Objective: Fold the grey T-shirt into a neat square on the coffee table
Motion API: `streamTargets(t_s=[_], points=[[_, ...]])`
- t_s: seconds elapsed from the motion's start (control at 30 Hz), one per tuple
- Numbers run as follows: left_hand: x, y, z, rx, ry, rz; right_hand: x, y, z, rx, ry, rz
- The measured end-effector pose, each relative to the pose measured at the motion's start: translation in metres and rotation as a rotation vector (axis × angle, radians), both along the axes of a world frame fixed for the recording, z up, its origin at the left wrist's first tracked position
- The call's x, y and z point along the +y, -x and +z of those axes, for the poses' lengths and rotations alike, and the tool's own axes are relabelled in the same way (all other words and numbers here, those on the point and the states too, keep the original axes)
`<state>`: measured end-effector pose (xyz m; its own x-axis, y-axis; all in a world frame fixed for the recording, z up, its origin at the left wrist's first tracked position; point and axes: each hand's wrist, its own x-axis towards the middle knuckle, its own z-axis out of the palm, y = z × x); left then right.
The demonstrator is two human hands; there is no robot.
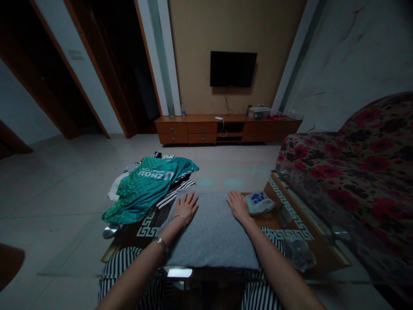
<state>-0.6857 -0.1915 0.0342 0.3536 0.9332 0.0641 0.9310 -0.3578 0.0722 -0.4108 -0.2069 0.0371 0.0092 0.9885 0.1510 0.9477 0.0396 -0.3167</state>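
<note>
A grey piece of cloth [214, 237], perhaps a folded garment, lies flat on the glass table in front of me. My left hand [186, 207] rests on its far left part, palm down with the fingers spread. On its far right edge lies my right hand [238, 205], also palm down, fingers stretched out. Neither hand grips anything. To the left of the cloth is a heap of clothes with a green printed shirt [151, 181] on top. Black-and-white striped cloth [171, 198] shows beneath that shirt, close to my left hand.
A plastic-wrapped pack [260, 202] sits right of my right hand, with a clear plastic bag [300, 254] nearer me. The glass table has a patterned border [290, 215]. A flowered sofa [348, 172] stands at right, a low cabinet [201, 129] and television [232, 69] ahead.
</note>
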Motion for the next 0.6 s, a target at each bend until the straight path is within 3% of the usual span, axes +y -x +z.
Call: streamTargets(t_s=[0.13,0.27,0.43,0.6], points=[[0.012,0.002,0.0,-0.038,-0.008,0.103,0.01,-0.012,-0.015,-0.005,0.021,-0.088],[0.011,0.014,0.004,-0.111,0.054,0.098,0.001,-0.016,-0.013,0.017,0.0,-0.169],[-0.011,0.067,0.011,-0.161,0.101,0.146,-0.026,-0.019,-0.002,0.078,-0.015,-0.373],[-0.045,0.117,0.021,-0.284,0.135,0.171,-0.041,-0.011,0.014,0.343,0.213,-0.446]])
